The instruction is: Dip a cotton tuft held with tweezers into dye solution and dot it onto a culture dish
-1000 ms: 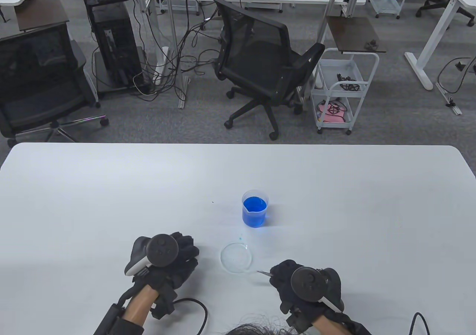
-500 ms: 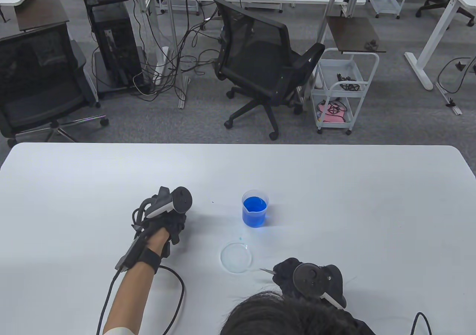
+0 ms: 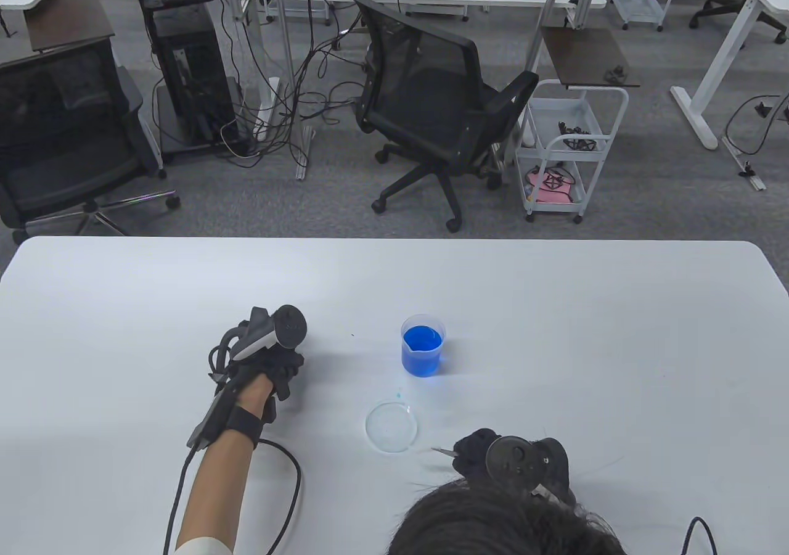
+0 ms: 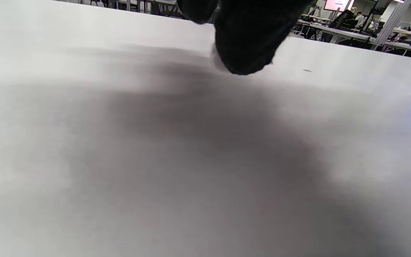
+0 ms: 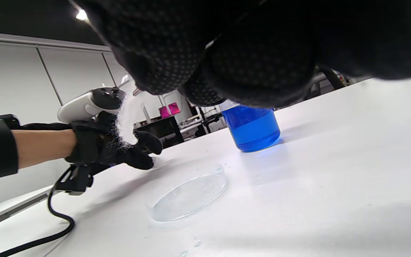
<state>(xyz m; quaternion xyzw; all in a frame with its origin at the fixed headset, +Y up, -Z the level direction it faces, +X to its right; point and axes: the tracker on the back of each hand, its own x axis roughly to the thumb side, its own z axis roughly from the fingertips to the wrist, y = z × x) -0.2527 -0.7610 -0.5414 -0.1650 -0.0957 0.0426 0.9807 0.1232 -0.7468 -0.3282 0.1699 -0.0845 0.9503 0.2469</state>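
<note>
A clear beaker of blue dye point(image 3: 423, 345) stands mid-table; it also shows in the right wrist view point(image 5: 252, 126). An empty clear culture dish point(image 3: 391, 426) lies just in front of the beaker, seen too in the right wrist view point(image 5: 187, 194). My right hand point(image 3: 474, 453) rests right of the dish and grips metal tweezers point(image 3: 441, 452) that point left at the dish rim. A white cotton tuft point(image 5: 126, 116) hangs below my right fingers point(image 5: 248, 71); the tweezers' tip is hidden there. My left hand point(image 3: 290, 376) is left of the beaker, fingers point(image 4: 248, 43) down near the table.
The white table point(image 3: 616, 333) extends to the right and behind the beaker. My left glove's black cable point(image 3: 290, 475) loops on the table in front. The person's head point(image 3: 493, 524) covers the near edge below my right hand. Small blue drops point(image 3: 399, 394) lie behind the dish.
My left hand has moved from the near edge forward to the left of the beaker, then shifted slightly left. My right hand stays put with the tweezers. The head has leaned into view.
</note>
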